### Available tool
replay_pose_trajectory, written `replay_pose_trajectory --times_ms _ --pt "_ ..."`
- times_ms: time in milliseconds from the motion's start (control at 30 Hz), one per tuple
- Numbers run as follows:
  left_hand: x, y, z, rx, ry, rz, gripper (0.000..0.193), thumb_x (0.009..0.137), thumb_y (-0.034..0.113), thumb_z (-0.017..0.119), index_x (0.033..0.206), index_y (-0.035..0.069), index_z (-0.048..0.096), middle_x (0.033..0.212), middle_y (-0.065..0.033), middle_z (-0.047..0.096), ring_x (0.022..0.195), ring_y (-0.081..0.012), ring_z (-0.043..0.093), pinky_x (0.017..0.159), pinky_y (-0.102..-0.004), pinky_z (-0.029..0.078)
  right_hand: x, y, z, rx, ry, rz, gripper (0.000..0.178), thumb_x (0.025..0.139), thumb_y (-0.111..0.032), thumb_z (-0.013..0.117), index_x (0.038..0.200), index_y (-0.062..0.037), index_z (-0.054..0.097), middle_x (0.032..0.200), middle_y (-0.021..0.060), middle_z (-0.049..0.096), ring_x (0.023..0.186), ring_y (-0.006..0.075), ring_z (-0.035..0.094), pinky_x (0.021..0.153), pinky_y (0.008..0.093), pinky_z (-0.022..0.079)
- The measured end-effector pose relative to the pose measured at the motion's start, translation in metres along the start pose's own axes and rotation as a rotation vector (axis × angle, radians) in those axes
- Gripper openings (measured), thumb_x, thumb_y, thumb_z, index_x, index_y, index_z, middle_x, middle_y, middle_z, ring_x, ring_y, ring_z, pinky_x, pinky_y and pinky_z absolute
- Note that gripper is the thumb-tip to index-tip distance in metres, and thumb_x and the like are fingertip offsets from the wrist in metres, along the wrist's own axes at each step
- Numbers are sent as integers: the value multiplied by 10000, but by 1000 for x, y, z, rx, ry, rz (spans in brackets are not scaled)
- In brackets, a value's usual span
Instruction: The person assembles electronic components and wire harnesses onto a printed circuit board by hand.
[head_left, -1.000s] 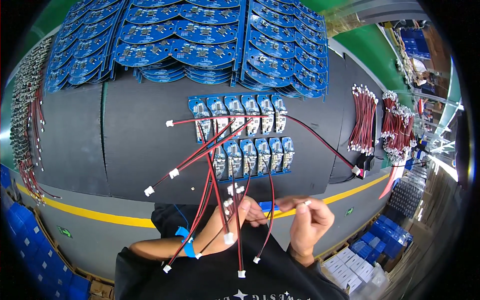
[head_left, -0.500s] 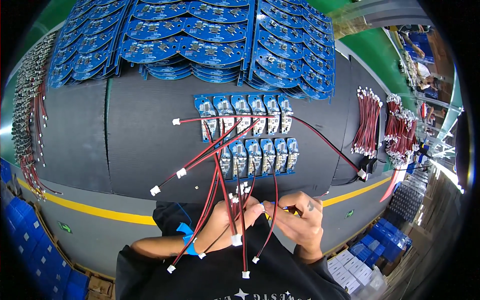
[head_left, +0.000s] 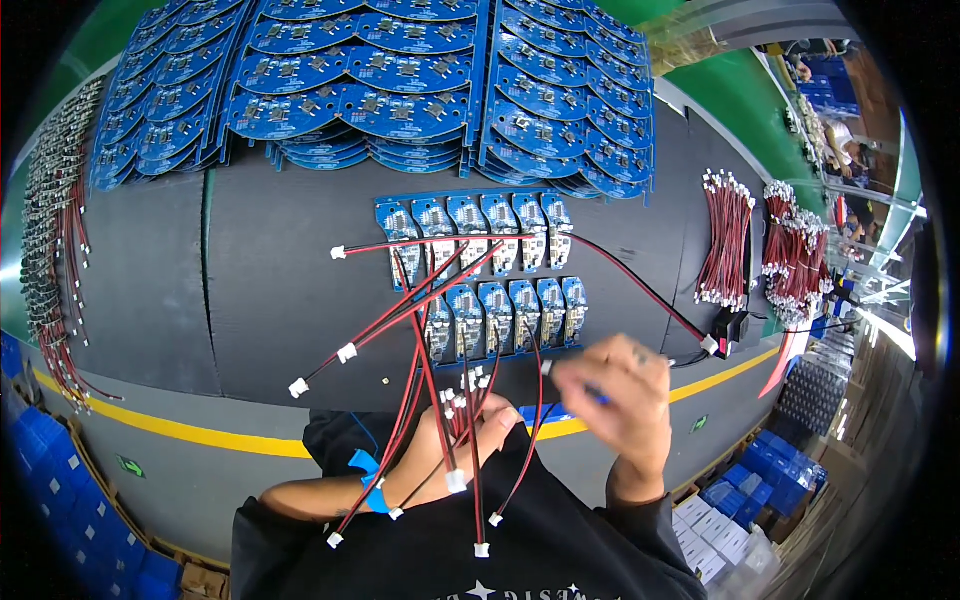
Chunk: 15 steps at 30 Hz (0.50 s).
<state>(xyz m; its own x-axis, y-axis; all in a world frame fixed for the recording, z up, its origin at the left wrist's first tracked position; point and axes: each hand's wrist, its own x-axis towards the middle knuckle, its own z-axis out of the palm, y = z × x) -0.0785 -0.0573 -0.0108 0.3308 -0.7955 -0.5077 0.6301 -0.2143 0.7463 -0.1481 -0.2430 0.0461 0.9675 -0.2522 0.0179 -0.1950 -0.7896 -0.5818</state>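
Observation:
Low in front of my body, my left hand (head_left: 460, 440) is closed around a small bundle of red-and-black wire leads with white plugs (head_left: 474, 385). My right hand (head_left: 620, 395) is raised to the right of it, smeared by motion, its fingers curled. Something dark blue (head_left: 597, 393) shows between those fingers, too blurred to name. Ahead on the dark work surface sit two rows of small blue circuit boards (head_left: 467, 225). Several red-and-black leads (head_left: 395, 318) lie across these boards, and some hang over the near edge past my left hand.
Stacked blue circuit panels (head_left: 350, 105) fill the far side. Bundles of leads (head_left: 724, 240) lie at the right, near a black object (head_left: 730, 328) at the table edge. More wired parts (head_left: 50, 230) line the left. Blue boxes (head_left: 70, 480) stand on the floor.
My right hand has moved up and to the right, away from my left hand, where the two were touching. My left hand keeps its grip. The whole view has shifted slightly.

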Motion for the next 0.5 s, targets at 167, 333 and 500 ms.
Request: replay_pose_trajectory --times_ms 167,333,500 --pt "-1 -5 -2 -32 -46 15 160 943 110 501 906 -5 607 689 1 526 623 -47 480 544 -219 398 24 7 1 -276 83 -2 156 654 -27 702 772 -69 609 718 34 547 633 216 563 515 320 440" --pt "-1 -6 -3 28 -56 37 162 940 104 501 896 -9 608 694 -3 530 631 -46 475 550 -218 401 29 3 2 -318 16 -18 144 649 5 703 765 -44 632 697 46 541 572 217 551 492 319 423" --pt "-2 -5 -2 -46 -20 40 188 909 169 594 903 -17 616 629 34 494 567 -40 435 508 -220 354 32 -6 0 -423 -81 0 81 715 -63 666 765 -69 603 717 34 514 597 202 560 490 315 429"
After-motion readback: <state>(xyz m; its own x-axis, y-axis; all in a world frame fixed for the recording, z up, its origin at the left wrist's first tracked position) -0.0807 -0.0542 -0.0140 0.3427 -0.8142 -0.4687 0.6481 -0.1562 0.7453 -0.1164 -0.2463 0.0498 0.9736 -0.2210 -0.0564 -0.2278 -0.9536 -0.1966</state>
